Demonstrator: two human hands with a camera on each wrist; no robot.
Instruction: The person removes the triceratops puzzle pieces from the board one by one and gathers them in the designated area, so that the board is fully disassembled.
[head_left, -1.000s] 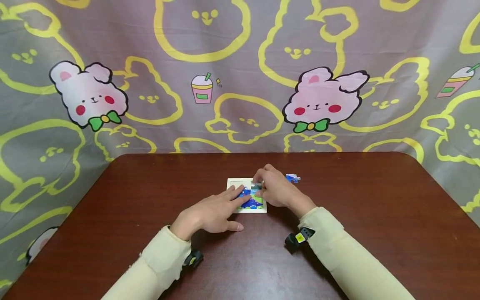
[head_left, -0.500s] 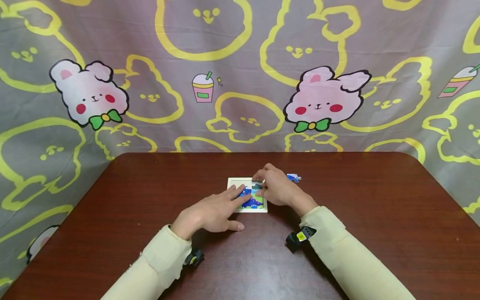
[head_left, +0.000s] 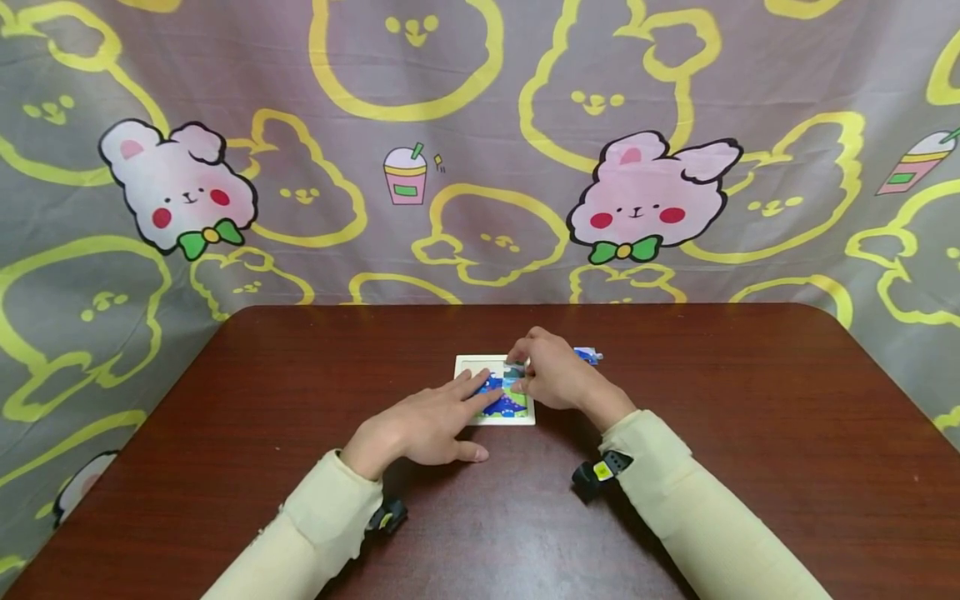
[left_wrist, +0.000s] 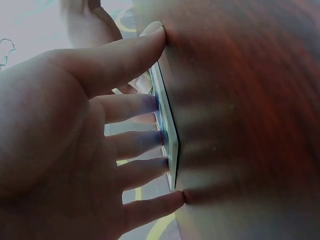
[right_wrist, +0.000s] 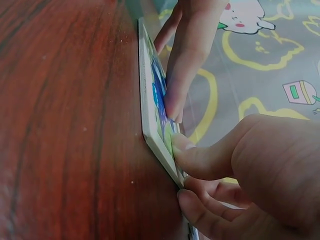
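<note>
A small puzzle in a white frame (head_left: 517, 422) lies on the brown table, its picture (head_left: 504, 407) blue and green. My left hand (head_left: 423, 425) rests spread over its left part, fingertips on the picture and frame; the left wrist view shows the hand (left_wrist: 55, 130) with its fingers straight. At the upper right corner my right hand (head_left: 558, 375) has curled fingers and thumb around a dark greenish piece (head_left: 513, 370). In the right wrist view that hand (right_wrist: 270, 165) has its thumb on the picture near the frame (right_wrist: 157, 145); its fingertips partly hide the corner.
Just right of the frame, behind the right hand, lies a loose blue and white puzzle piece (head_left: 587, 356). Beyond the table's far edge (head_left: 375, 307) hangs a patterned curtain (head_left: 495, 150). Both wrists wear black straps.
Both hands stay in nearly the same place; the fingers of my right hand shift very slightly at the frame's upper right corner.
</note>
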